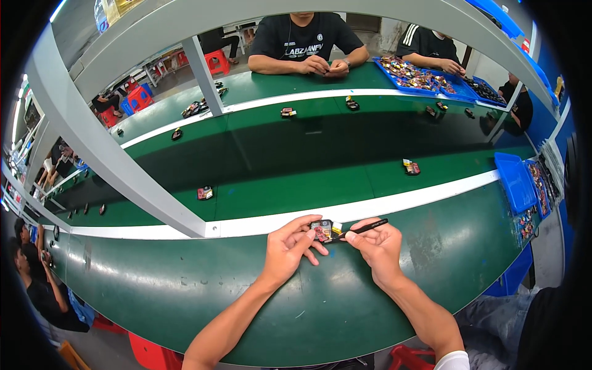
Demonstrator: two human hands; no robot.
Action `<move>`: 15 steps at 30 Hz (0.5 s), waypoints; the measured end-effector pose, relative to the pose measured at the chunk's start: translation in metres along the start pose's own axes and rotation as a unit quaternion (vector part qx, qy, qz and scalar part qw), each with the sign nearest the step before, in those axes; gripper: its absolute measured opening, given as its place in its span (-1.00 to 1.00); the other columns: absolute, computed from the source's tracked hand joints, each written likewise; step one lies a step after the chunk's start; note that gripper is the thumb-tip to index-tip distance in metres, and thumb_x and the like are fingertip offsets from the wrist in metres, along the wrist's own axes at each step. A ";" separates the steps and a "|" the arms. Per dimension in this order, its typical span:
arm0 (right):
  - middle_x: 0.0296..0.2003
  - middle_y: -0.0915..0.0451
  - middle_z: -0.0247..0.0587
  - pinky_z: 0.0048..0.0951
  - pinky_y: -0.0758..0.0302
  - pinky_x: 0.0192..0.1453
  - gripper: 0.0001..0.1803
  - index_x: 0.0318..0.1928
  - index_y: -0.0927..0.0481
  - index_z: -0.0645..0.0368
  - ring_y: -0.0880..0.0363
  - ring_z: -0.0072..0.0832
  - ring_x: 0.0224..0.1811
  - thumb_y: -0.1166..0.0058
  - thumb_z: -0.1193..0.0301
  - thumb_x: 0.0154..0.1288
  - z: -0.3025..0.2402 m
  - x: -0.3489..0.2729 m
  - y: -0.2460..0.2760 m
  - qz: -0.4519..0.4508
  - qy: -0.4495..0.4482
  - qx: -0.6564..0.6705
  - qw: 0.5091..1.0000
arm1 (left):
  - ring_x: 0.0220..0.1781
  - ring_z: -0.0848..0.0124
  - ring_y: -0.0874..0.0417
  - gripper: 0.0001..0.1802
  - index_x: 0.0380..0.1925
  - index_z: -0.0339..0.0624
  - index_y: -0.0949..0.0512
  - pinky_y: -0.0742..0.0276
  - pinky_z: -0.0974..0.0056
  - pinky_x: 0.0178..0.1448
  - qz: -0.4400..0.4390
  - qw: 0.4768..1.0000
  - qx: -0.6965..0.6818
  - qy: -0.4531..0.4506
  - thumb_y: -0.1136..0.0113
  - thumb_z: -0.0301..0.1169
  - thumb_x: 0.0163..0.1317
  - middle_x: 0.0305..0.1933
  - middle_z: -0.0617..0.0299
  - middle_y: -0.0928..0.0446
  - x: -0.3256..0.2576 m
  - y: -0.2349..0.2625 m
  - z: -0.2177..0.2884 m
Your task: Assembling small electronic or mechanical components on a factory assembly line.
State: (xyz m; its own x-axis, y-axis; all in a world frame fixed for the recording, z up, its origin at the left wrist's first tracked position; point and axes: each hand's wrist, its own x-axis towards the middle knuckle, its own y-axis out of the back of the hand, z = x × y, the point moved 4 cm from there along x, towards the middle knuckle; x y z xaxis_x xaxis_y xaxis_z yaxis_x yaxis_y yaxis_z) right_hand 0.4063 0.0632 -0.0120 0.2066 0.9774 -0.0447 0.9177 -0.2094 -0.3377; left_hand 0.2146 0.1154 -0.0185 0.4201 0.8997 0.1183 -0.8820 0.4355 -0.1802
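Green conveyor belt (277, 185), two hands, left (290, 246) gripping one small module (322, 230), right (376, 243) pinching perhaps one black pen (370, 227)

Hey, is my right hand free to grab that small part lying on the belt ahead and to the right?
Probably not as things stand: the right hand holds a thin black tool against the small assembly in the left hand. The belt part lies unblocked beyond the white strip.

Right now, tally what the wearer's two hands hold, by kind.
Small black part with red and yellow bits, in the left hand: 1
Slim black tool, in the right hand: 1
Total: 2
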 end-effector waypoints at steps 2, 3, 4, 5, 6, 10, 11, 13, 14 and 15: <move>-0.27 -0.71 -0.07 -0.55 -0.67 -0.06 -0.79 -0.13 -0.59 0.44 -0.75 -0.46 -0.17 -0.28 0.75 0.24 0.000 -0.001 -0.001 0.002 -0.010 0.000 1.000 | -0.27 0.25 -0.80 -0.63 0.23 -0.47 -0.48 -0.72 0.35 -0.39 -0.004 1.000 -0.004 0.001 -0.02 -0.57 0.48 -0.15 -0.05 -0.64 0.000 0.000 0.001; -0.27 -0.71 -0.07 -0.55 -0.67 -0.06 -0.79 -0.13 -0.59 0.44 -0.75 -0.46 -0.17 -0.28 0.75 0.24 0.001 -0.001 -0.002 0.002 -0.010 0.000 1.000 | -0.25 0.27 -0.79 -0.64 0.22 -0.46 -0.49 -0.72 0.35 -0.37 -0.006 1.000 -0.008 0.003 -0.03 -0.59 0.47 -0.16 -0.02 -0.64 -0.001 0.000 0.001; -0.29 -0.71 -0.12 -0.61 -0.62 -0.15 -0.79 -0.13 -0.60 0.43 -0.71 -0.55 -0.24 -0.29 0.74 0.24 0.001 -0.001 -0.003 0.004 0.004 -0.001 1.000 | -0.25 0.27 -0.79 -0.64 0.22 -0.46 -0.49 -0.72 0.35 -0.37 -0.007 1.000 -0.008 0.003 -0.03 -0.59 0.47 -0.16 -0.02 -0.64 -0.001 0.000 0.001; -0.31 -0.70 -0.17 -0.67 -0.58 -0.24 -0.79 -0.13 -0.61 0.41 -0.67 -0.64 -0.31 -0.30 0.74 0.24 0.000 -0.002 -0.004 0.004 0.019 -0.002 1.000 | -0.25 0.26 -0.79 -0.64 0.22 -0.46 -0.48 -0.72 0.34 -0.37 -0.004 1.000 0.002 0.006 -0.03 -0.59 0.47 -0.17 -0.02 -0.64 -0.002 0.000 0.002; -0.31 -0.70 -0.17 -0.67 -0.58 -0.24 -0.79 -0.13 -0.61 0.41 -0.67 -0.64 -0.31 -0.30 0.74 0.24 0.003 -0.001 -0.004 0.002 0.019 -0.001 1.000 | -0.25 0.26 -0.79 -0.64 0.22 -0.46 -0.48 -0.72 0.34 -0.36 -0.001 1.000 0.011 0.010 -0.03 -0.60 0.47 -0.17 -0.02 -0.64 -0.002 0.000 0.003; -0.41 -0.66 -0.37 -0.75 -0.21 -0.50 -0.84 -0.18 -0.64 0.36 -0.34 -0.89 -0.54 -0.33 0.71 0.24 0.008 -0.003 -0.003 -0.007 0.123 -0.067 0.990 | -0.26 0.26 -0.79 -0.65 0.21 -0.46 -0.50 -0.72 0.34 -0.36 -0.004 1.000 0.006 0.008 -0.02 -0.57 0.48 -0.16 -0.04 -0.66 -0.002 0.000 0.001; -0.44 -0.64 -0.43 -0.74 -0.09 -0.55 -0.85 -0.20 -0.65 0.35 -0.22 -0.94 -0.58 -0.34 0.70 0.24 0.007 -0.004 -0.004 -0.013 0.144 -0.082 0.986 | -0.27 0.24 -0.79 -0.65 0.19 -0.48 -0.51 -0.73 0.33 -0.37 -0.005 1.000 0.007 0.010 -0.01 -0.55 0.48 -0.14 -0.08 -0.66 -0.001 0.000 0.002; -0.46 -0.63 -0.45 -0.74 -0.10 -0.55 -0.85 -0.21 -0.66 0.34 -0.22 -0.93 -0.59 -0.35 0.69 0.24 0.004 -0.007 -0.009 -0.008 0.148 -0.092 0.985 | -0.28 0.22 -0.80 -0.65 0.17 -0.50 -0.52 -0.73 0.32 -0.38 -0.007 1.000 0.007 0.013 0.01 -0.52 0.49 -0.11 -0.11 -0.67 -0.002 0.000 0.004; -0.47 -0.62 -0.46 -0.73 -0.10 -0.55 -0.86 -0.21 -0.67 0.33 -0.22 -0.93 -0.60 -0.35 0.69 0.23 0.003 -0.008 -0.010 -0.005 0.153 -0.103 0.983 | -0.29 0.22 -0.80 -0.66 0.15 -0.49 -0.54 -0.73 0.31 -0.38 -0.004 1.000 -0.001 0.020 0.00 -0.48 0.51 -0.11 -0.11 -0.67 -0.002 0.001 0.004; -0.47 -0.62 -0.46 -0.73 -0.10 -0.55 -0.86 -0.21 -0.67 0.33 -0.22 -0.93 -0.60 -0.35 0.69 0.23 0.004 -0.007 -0.011 -0.005 0.152 -0.103 0.983 | -0.30 0.22 -0.80 -0.65 0.14 -0.49 -0.56 -0.73 0.31 -0.39 -0.001 1.000 -0.010 0.027 -0.01 -0.44 0.53 -0.11 -0.12 -0.67 -0.002 0.002 0.003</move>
State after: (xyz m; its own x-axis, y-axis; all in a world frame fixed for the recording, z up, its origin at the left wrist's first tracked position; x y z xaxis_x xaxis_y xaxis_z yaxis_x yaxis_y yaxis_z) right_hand 0.3936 0.0585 -0.0118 0.2601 0.9322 0.2519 0.9630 -0.2312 -0.1385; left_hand 0.2118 0.1146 -0.0158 0.4338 0.8986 0.0654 -0.8768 0.4377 -0.1992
